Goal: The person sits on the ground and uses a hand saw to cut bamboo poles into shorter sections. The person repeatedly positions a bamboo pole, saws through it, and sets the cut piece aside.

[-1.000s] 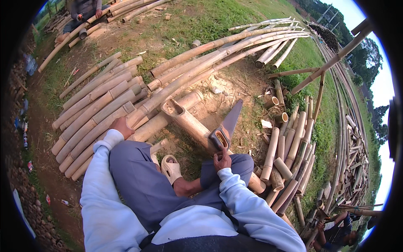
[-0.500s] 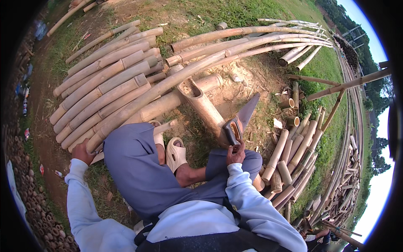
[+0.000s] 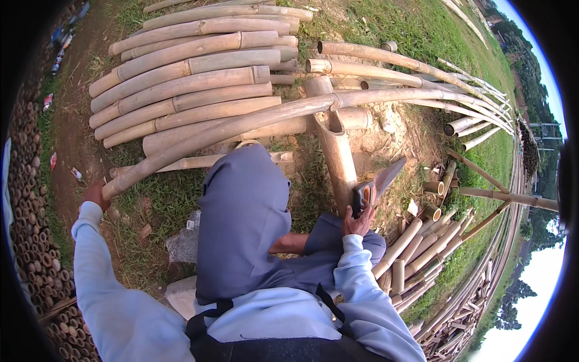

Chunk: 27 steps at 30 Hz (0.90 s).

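Observation:
My left hand (image 3: 96, 196) is closed around the near end of a long bamboo pole (image 3: 241, 125). The pole runs up to the right and crosses over a thick bamboo piece (image 3: 338, 160) with openings cut in its upper side. At that piece's lower end, my right hand (image 3: 358, 222) grips the dark handle of a hand saw (image 3: 389, 176), whose blade points away to the upper right. My left knee rises between the two hands, with the pole passing beyond it.
Bamboo poles (image 3: 199, 65) lie stacked at the far left. Short cut lengths (image 3: 422, 247) are piled beside my right knee. More long poles (image 3: 410, 62) stretch away to the right, near a bamboo frame (image 3: 509, 195). Stacked bamboo ends (image 3: 36, 241) line the left edge.
My left hand has moved left with the pole's end, and the pole now crosses the thick notched piece. My left knee has risen, hiding the sandals. The head view has shifted.

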{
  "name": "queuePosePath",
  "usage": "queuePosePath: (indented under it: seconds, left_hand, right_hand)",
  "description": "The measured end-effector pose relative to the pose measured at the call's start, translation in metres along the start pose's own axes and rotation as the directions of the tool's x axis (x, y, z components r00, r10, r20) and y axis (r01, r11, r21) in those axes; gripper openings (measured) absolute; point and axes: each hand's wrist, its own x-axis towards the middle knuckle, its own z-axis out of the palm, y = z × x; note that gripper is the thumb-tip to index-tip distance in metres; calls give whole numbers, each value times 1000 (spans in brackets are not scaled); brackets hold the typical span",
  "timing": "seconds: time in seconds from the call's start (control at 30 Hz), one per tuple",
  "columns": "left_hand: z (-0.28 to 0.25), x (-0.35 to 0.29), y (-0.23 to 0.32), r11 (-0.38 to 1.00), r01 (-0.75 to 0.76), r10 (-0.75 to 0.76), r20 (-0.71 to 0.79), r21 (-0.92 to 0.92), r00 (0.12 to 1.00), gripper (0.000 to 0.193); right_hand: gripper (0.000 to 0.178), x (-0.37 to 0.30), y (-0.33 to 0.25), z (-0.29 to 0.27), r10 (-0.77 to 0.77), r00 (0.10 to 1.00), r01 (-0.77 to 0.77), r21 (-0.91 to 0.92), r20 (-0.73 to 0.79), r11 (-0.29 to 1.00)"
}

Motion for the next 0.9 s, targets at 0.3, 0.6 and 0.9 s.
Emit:
queuePosePath:
  seconds: [0.3,0.6,0.9]
  left_hand:
    - [-98,-14,199,697,-610,482,-384,-376,787,84]
    - [-82,78,338,678,-64,644,549,-732,533,73]
    - [-33,43,358,797,-422,506,97,-433,857,61]
  right_hand:
    - [53,15,24,5,-71,997,65,-142,-37,988]
    - [62,37,28,4,151,975,-139,-82,166,987]
    - [54,41,28,2,29,982,-2,-140,186,990]
